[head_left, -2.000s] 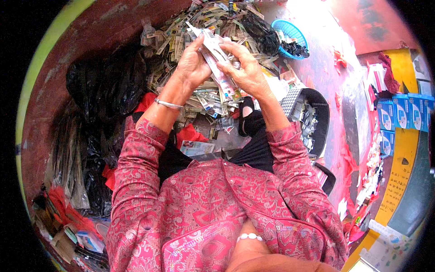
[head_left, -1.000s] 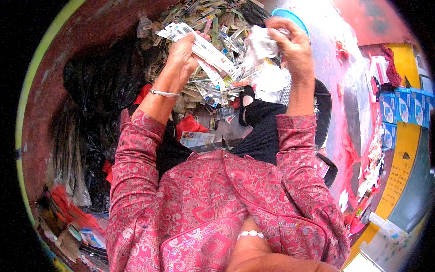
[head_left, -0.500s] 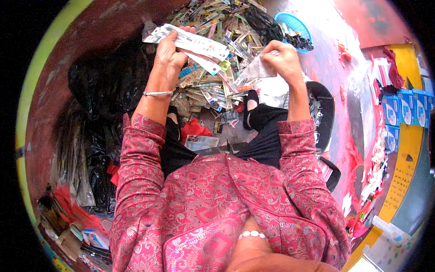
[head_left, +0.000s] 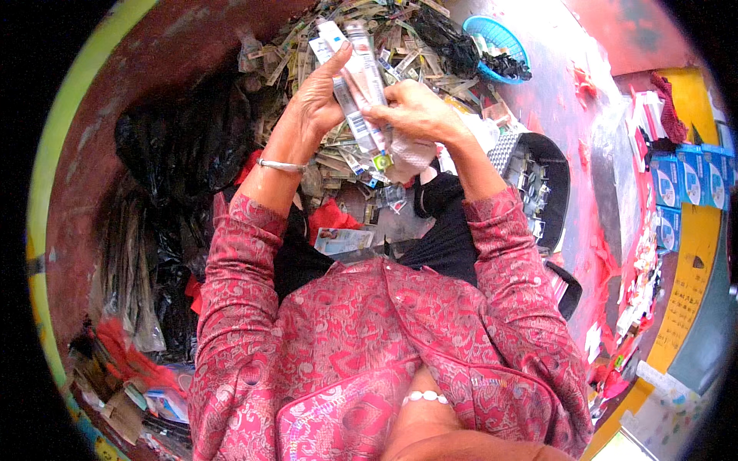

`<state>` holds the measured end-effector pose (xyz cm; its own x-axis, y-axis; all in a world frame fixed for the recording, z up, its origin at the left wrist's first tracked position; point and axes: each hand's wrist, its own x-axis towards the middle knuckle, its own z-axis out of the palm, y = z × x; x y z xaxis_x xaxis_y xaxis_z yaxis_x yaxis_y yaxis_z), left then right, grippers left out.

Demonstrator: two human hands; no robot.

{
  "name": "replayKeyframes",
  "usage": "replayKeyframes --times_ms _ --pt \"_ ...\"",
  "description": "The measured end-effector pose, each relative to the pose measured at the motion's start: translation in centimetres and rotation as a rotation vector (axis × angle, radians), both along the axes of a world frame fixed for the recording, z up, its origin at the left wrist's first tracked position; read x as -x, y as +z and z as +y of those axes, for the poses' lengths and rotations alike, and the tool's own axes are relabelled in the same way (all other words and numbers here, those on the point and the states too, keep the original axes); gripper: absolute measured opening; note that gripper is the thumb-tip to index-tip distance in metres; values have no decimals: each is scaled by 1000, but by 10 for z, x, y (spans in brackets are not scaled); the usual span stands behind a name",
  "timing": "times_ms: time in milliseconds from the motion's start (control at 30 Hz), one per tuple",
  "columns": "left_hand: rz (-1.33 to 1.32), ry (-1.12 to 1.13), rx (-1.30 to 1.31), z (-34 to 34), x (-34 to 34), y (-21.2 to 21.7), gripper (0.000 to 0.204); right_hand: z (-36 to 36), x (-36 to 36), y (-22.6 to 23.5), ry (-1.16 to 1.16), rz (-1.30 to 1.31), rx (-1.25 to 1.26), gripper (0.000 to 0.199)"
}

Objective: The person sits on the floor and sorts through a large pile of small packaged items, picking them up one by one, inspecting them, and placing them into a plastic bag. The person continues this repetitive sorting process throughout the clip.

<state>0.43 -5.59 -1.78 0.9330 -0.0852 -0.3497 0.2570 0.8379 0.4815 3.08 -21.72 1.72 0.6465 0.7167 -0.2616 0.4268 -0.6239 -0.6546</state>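
My left hand [head_left: 317, 98] is closed around several long, slim white printed packets [head_left: 355, 127], its thumb lying on top of them. They stand tilted, their upper ends away from me. My right hand [head_left: 419, 114] meets them from the other side, with its fingertips against their lower right edge. A crumpled whitish cloth [head_left: 413, 156] hangs bunched under that hand, gripped by fingers partly hidden from view. Beneath both hands spreads a large heap of similar slim packets [head_left: 407, 60].
A blue plastic basket [head_left: 470, 29] with black plastic stands beyond the heap. Black plastic bags [head_left: 181, 150] lie to my left. On my right sits a black case [head_left: 555, 165] with small metallic pieces. Blue boxes [head_left: 667, 180] stack at far right. Red material [head_left: 332, 219] lies between my legs.
My left hand has turned the packets from lying crosswise to pointing away from me. My right hand has moved left with the cloth and now touches the packets.
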Motion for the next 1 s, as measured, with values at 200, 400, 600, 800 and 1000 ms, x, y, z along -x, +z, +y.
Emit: replayKeyframes --times_ms 200,400,600,800,1000 --pt "-361 -263 12 7 2 -8 44 -8 -2 16 -55 246 -76 36" --pt "-163 -221 61 5 7 0 35 -21 -18 -9 1 169 -184 32" --pt "-218 -211 110 -4 5 -5 49 -21 -7 9 -21 350 -254 22" --pt "-339 -194 139 -9 13 15 48 -20 -13 -15 226 248 -310 21" --pt "-294 -56 -108 -6 13 14 41 -24 -9 19 174 332 -104 28"
